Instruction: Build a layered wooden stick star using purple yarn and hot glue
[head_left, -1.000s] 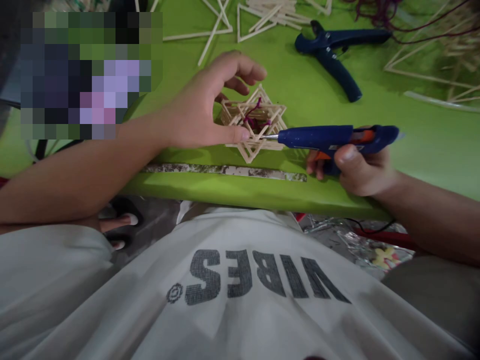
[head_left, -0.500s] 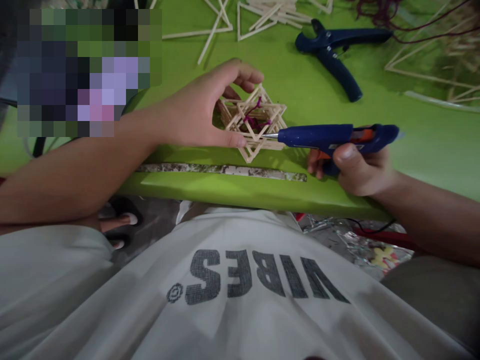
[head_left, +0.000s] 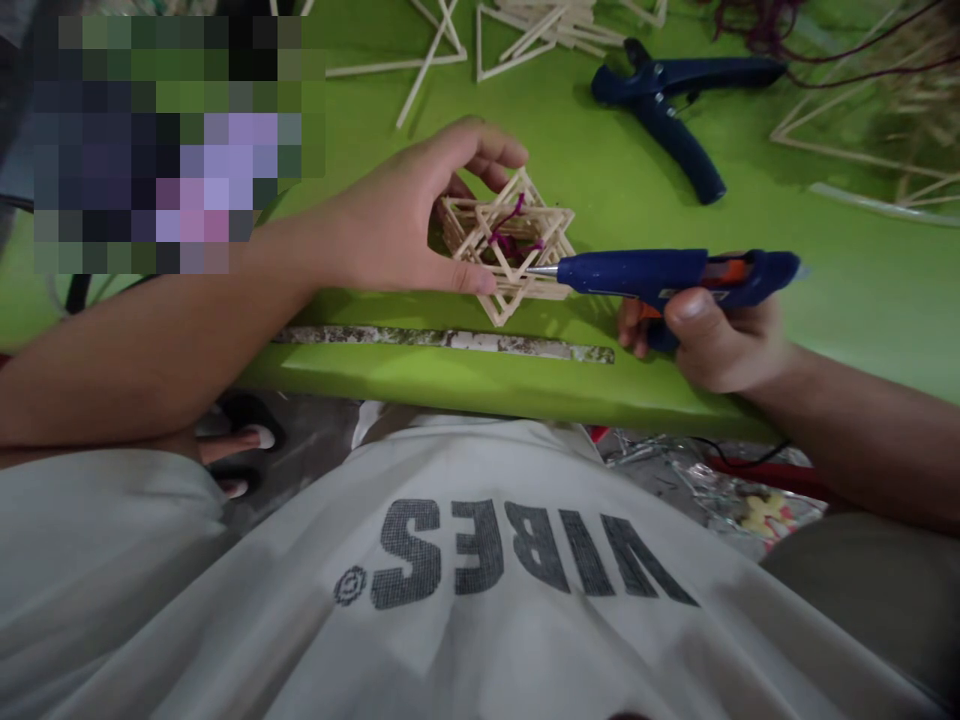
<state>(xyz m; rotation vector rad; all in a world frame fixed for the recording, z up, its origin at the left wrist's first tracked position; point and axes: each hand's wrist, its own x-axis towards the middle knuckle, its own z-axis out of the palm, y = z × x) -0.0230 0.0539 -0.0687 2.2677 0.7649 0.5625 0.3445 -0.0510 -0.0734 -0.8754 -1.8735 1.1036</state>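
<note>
A small star-shaped frame of pale wooden sticks (head_left: pixel 517 245), with purple yarn wound inside, rests on the green table (head_left: pixel 600 190). My left hand (head_left: pixel 405 220) curls round its left side, thumb pressed on the near edge and fingers arched over the far edge. My right hand (head_left: pixel 709 335) grips a dark blue glue gun (head_left: pixel 667 275) with an orange trigger. Its metal nozzle touches the right part of the stick frame.
A second blue glue gun (head_left: pixel 667 105) lies at the back of the table. Loose sticks and stick triangles (head_left: pixel 517 35) are scattered behind, larger stick frames (head_left: pixel 877 130) at the right. A worn strip (head_left: pixel 450 340) runs along the near table edge.
My left fingers have lowered a little onto the far edge of the stick frame. The glue gun has stayed in place at the frame.
</note>
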